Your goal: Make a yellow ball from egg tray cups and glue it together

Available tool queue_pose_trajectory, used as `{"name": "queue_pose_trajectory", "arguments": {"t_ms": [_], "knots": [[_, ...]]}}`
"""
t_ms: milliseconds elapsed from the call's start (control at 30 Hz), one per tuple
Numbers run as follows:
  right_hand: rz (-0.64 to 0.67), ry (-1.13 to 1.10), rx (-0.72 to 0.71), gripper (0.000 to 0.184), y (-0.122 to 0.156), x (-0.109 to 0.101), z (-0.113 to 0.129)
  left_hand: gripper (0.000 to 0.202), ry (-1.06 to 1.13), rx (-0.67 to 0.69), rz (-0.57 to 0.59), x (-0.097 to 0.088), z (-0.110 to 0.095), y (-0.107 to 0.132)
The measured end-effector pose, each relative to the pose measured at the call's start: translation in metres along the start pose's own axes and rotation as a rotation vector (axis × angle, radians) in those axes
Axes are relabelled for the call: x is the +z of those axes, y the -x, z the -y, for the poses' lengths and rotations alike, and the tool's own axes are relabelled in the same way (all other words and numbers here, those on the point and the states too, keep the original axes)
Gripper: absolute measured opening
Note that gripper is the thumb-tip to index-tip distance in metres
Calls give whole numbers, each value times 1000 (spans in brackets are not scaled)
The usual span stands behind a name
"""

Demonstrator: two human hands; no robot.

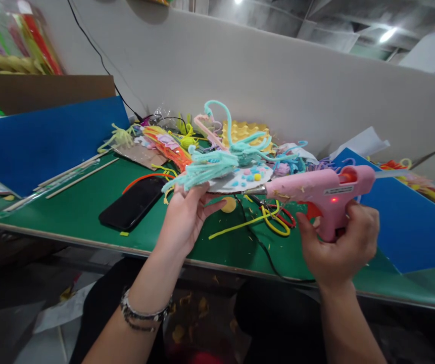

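My left hand [185,215] grips a craft piece [236,167]: a white disc with small pompoms and a tangle of teal pipe cleaners on top, held above the green table [88,207]. My right hand [340,242] is closed round the handle of a pink hot glue gun [316,189], whose red light is on. The gun's metal nozzle points left and touches the edge of the disc. The gun's black cord runs down over the table's front edge.
A black phone [134,202] lies left of my left hand. Wooden sticks [75,174], scissors with red and yellow handles [278,217], loose yellow pipe cleaners and a heap of coloured craft bits cover the table. Blue foam sheets [46,136] stand left and right. A white partition rises behind.
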State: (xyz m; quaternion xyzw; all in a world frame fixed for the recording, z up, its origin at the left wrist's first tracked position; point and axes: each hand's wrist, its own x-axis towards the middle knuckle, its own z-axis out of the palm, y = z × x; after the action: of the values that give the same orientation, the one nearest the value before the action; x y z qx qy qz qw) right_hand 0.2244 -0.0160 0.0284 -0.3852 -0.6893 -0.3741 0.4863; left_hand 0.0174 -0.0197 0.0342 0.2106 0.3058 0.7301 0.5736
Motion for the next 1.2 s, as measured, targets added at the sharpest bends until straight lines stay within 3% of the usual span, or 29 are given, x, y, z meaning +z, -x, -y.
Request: {"name": "queue_pose_trajectory", "arguments": {"t_ms": [333, 967, 1200], "knots": [[-4, 14, -32, 47, -1, -2, 0, 30, 47, -25, -19, 2, -2, 3], [-3, 75, 13, 40, -1, -5, 2, 22, 0, 7, -33, 2, -4, 5], [-16, 77, 9, 40, -1, -6, 0, 13, 19, 16, 18, 1, -6, 4]]}}
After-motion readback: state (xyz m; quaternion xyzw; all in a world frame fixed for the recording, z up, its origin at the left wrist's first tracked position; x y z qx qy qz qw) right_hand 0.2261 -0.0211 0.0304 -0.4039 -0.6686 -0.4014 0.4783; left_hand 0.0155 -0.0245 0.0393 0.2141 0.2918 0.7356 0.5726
